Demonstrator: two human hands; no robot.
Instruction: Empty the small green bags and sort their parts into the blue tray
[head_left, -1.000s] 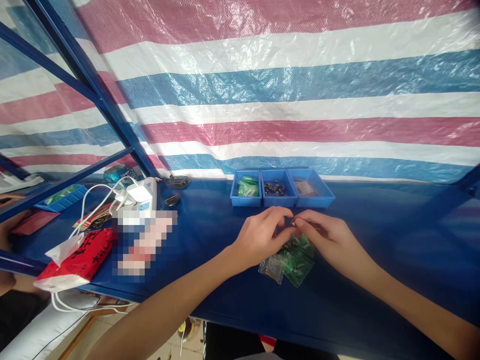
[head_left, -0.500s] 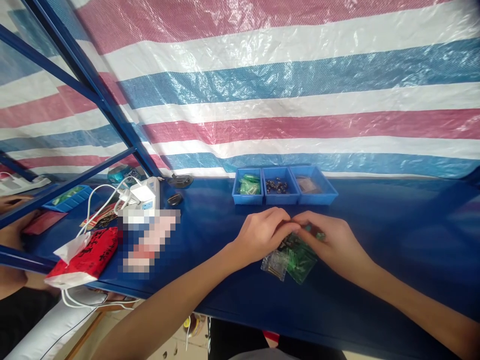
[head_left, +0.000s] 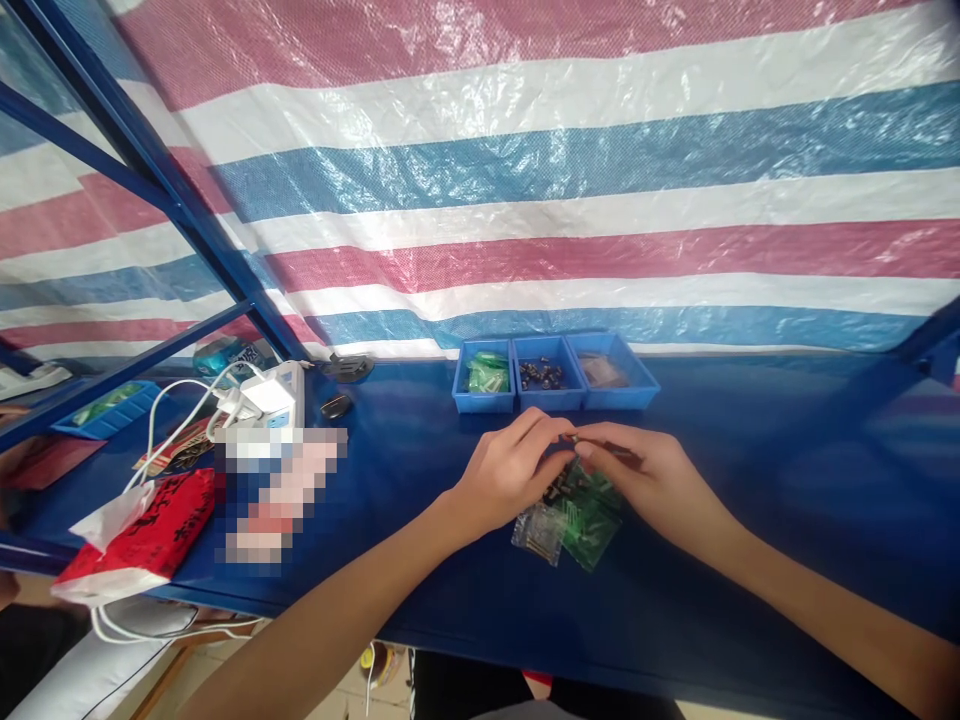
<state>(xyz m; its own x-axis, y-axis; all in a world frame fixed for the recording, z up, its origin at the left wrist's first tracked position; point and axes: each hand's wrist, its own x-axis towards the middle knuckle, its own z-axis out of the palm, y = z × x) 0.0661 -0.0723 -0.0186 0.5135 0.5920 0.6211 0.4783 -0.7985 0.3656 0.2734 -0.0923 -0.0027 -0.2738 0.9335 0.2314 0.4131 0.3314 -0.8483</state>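
Observation:
My left hand (head_left: 510, 470) and my right hand (head_left: 645, 480) meet fingertip to fingertip over the blue table (head_left: 750, 480). Together they pinch a small dark part (head_left: 571, 440), too small to make out. Below the fingers lie clear plastic bags, one with green parts (head_left: 589, 515) and one with small metal parts (head_left: 536, 530). Behind the hands stand three joined blue bins (head_left: 555, 400): the left bin holds green parts (head_left: 486, 373), the middle holds dark parts (head_left: 541, 374), the right holds brownish ones (head_left: 602, 371).
A white power strip with plugs and cables (head_left: 262, 400) sits at the left, by a red tissue packet (head_left: 142, 545) and a pixelated patch (head_left: 274, 495). A striped tarp (head_left: 525, 180) walls the back. Blue frame bars (head_left: 165, 190) slant at left.
The view has shifted slightly. My hands stayed together over the bags, fingers working the small part; the fingertips rose a little off the bags.

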